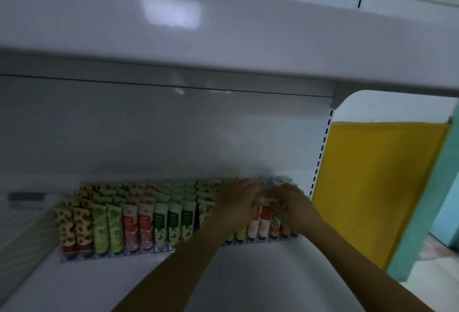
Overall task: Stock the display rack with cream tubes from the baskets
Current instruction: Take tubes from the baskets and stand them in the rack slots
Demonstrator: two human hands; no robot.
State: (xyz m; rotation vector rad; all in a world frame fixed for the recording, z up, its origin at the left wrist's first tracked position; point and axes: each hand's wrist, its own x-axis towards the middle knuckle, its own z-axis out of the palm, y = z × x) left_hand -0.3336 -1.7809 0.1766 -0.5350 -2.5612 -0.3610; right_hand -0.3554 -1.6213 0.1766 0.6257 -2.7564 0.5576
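- A dark grey, flat object (27, 200) is seen near the left end of the shelf (248, 279); it is too blurred to be identified.
- The cream tubes (139, 222) are packed upright in tight rows on the display rack (119, 255), which lies along the back of the shelf and runs from left of centre to the right end.
- The tubes are flattened, soft plastic, wide at the crimped top and narrowing to a cap at the foot; printed skins in spotted yellow-red, leaf green, pink-red and white-green are made out.
- Each tube is judged light and squeezable, with a glossy skin that may slip; a hold across the flat faces below the crimp is judged best, so that neighbours are not toppled.
- The left hand (237, 206) is laid over the tubes towards the right end of the rack, fingers curled down; whether a tube is pinched cannot be told through the blur.
- The right hand (290, 202) is set just beside it, fingers bent among pale blue and green tube tops (275, 181); its grip cannot be told either.
- The shelf is smooth, glossy white sheet metal with a plain front edge.
- No basket is in view.
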